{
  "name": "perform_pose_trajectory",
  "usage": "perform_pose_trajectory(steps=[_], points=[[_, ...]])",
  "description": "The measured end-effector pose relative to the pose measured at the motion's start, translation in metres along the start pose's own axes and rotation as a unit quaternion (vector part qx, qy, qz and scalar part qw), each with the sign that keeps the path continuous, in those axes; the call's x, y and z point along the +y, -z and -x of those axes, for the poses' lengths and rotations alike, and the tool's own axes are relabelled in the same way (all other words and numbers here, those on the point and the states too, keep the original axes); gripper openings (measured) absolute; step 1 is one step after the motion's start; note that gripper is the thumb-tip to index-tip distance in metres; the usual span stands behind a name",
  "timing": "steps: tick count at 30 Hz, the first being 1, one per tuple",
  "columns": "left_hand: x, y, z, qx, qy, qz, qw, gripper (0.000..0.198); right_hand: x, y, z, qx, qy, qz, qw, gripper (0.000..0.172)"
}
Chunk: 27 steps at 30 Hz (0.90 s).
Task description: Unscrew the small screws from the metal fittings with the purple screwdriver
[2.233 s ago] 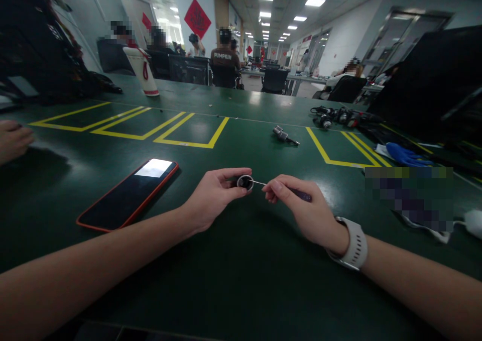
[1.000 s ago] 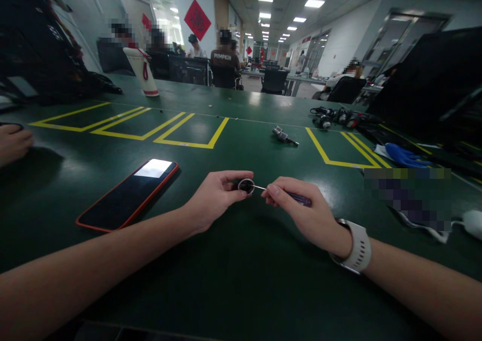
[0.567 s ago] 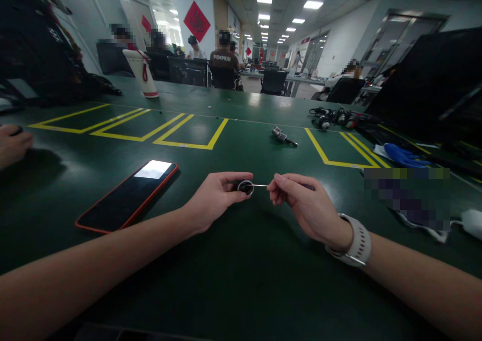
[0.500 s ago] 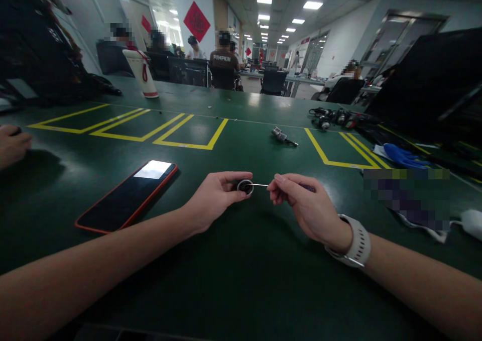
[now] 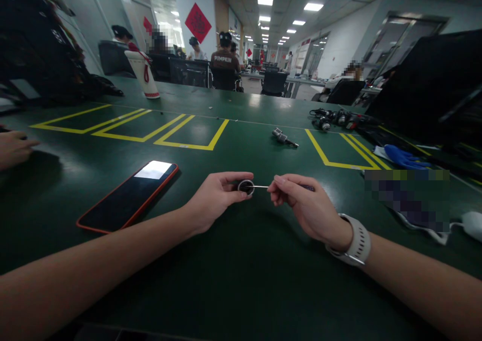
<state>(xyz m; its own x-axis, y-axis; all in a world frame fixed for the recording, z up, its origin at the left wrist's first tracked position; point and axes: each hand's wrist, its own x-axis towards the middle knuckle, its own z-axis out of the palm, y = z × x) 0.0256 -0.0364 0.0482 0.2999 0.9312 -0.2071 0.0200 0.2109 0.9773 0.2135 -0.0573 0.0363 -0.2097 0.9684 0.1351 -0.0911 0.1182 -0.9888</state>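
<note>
My left hand (image 5: 214, 196) is closed, pinching a small round metal ring-shaped part (image 5: 246, 194) between thumb and fingers. The part's dark opening faces me. From the right, my right hand (image 5: 299, 195) grips a thin screwdriver-like tool (image 5: 260, 186) with a dark handle. The tool's slim metal shaft points left and its end overlaps the ring; whether the tip touches the inside cannot be made out. Both hands are held over the green table (image 5: 226, 280). A phone with an orange-red case (image 5: 128, 198) lies left of my left hand.
Beyond my hands lies a metal tool part (image 5: 284, 137). Several dark metal devices (image 5: 335, 118), a blue glove (image 5: 404, 156) and a white mouse (image 5: 472, 225) are on the right. A white cup (image 5: 145, 75) stands far left. Another person's hand (image 5: 15, 149) rests at the left edge.
My two hands keep almost the same pose around the ring-shaped part and the tool. The other person's hand at the left edge has shifted slightly to the right.
</note>
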Motion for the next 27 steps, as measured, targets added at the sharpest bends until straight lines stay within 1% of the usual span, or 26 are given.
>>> perform_pose_trajectory(steps=[4,9,14,16,18,20,21,23,25,27], points=[[0.002,0.000,-0.001,0.013,0.003,0.046,0.999,0.041,-0.001,0.001,-0.001,0.012,-0.004,-0.041,0.999,0.018],[0.005,0.000,-0.003,0.038,0.017,0.117,0.992,0.037,-0.001,0.006,-0.006,0.028,0.001,-0.075,0.997,0.019],[0.003,0.003,-0.007,0.031,0.003,0.155,0.987,0.036,-0.002,0.013,-0.013,0.087,0.011,-0.142,0.986,0.022],[0.002,0.005,-0.008,0.032,0.002,0.160,0.987,0.036,-0.001,0.015,-0.015,0.119,0.029,-0.145,0.982,0.022],[0.001,0.005,-0.009,0.029,0.001,0.163,0.986,0.037,0.001,0.018,-0.017,0.153,0.059,-0.106,0.981,0.021],[0.000,0.004,-0.008,0.022,0.000,0.162,0.986,0.037,0.006,0.019,-0.017,0.176,0.103,-0.023,0.979,0.014],[-0.001,0.002,-0.007,0.018,0.000,0.160,0.987,0.037,0.008,0.018,-0.017,0.174,0.122,0.029,0.977,0.009],[-0.002,-0.002,-0.006,0.012,0.000,0.152,0.988,0.038,0.012,0.016,-0.016,0.140,0.148,0.136,0.970,0.009],[-0.003,-0.008,-0.006,-0.003,-0.003,0.147,0.989,0.042,0.013,0.012,-0.014,0.083,0.166,0.222,0.957,0.011],[-0.004,-0.013,-0.006,-0.030,-0.015,0.145,0.989,0.049,0.012,0.009,-0.012,0.022,0.203,0.283,0.937,0.015]])
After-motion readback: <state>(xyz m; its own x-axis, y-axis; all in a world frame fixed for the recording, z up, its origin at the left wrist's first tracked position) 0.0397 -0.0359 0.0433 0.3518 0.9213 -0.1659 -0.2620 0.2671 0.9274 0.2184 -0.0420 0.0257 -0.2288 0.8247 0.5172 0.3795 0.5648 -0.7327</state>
